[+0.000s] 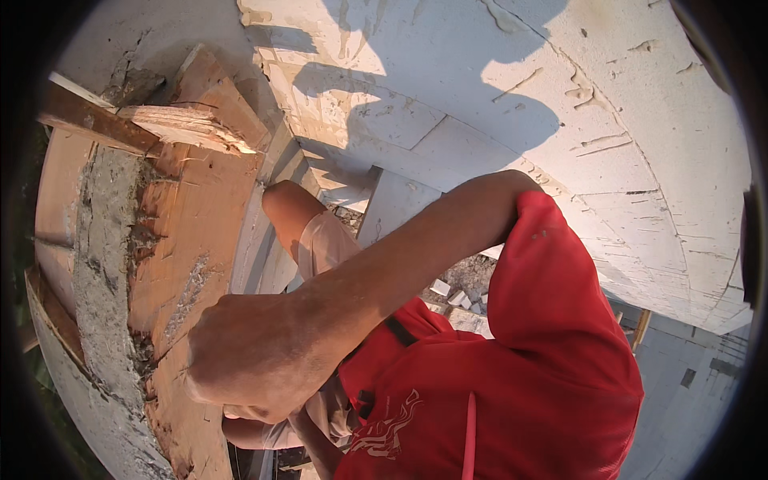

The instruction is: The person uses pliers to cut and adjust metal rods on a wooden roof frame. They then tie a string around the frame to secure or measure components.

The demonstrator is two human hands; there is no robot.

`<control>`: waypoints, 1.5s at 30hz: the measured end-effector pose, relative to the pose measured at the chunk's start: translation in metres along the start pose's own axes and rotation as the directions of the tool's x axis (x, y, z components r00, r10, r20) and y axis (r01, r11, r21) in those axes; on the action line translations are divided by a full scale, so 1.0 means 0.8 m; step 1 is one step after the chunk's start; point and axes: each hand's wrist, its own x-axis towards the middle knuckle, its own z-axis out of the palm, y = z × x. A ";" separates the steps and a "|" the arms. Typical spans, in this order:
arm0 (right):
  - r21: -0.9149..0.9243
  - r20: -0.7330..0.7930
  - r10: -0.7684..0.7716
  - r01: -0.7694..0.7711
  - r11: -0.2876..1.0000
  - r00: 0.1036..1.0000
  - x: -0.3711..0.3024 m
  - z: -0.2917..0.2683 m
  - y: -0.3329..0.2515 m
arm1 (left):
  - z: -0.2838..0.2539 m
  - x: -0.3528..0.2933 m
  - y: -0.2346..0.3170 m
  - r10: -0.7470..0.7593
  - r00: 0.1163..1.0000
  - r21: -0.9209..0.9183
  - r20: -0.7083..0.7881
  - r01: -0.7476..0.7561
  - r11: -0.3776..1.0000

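The right hand (pixel 256 356) was curled before the wooden board (pixel 200 240), its grip concealed; the left hand could not be made out. The board lay alongside rough concrete (pixel 102 256), where a slip against its ragged edge risked scraped skin.

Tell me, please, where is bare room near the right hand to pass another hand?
The brown board is mostly bare between the splintered wood above and the right hand below, with grey concrete along its left. A gap opens between forearm and red shirt. Crowded: below the hand, around shorts and bare leg.
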 end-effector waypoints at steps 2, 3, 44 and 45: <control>-0.097 0.134 -0.130 0.143 0.985 0.982 0.042 0.018 -0.025 | 0.003 0.003 0.002 -0.107 0.990 0.055 0.090 0.103 0.993; -0.120 0.142 -0.160 0.178 0.977 0.977 0.044 0.031 -0.035 | 0.005 0.004 0.005 -0.096 0.987 -0.047 0.128 0.103 0.994; -0.284 -0.792 -0.116 -0.194 0.939 0.600 0.031 -0.233 0.015 | -0.118 0.049 0.468 0.685 0.613 0.333 -0.394 -0.599 0.728; -0.302 -0.767 -0.132 -0.172 0.938 0.627 0.033 -0.235 0.028 | -0.117 0.061 0.476 0.707 0.614 0.354 -0.350 -0.613 0.707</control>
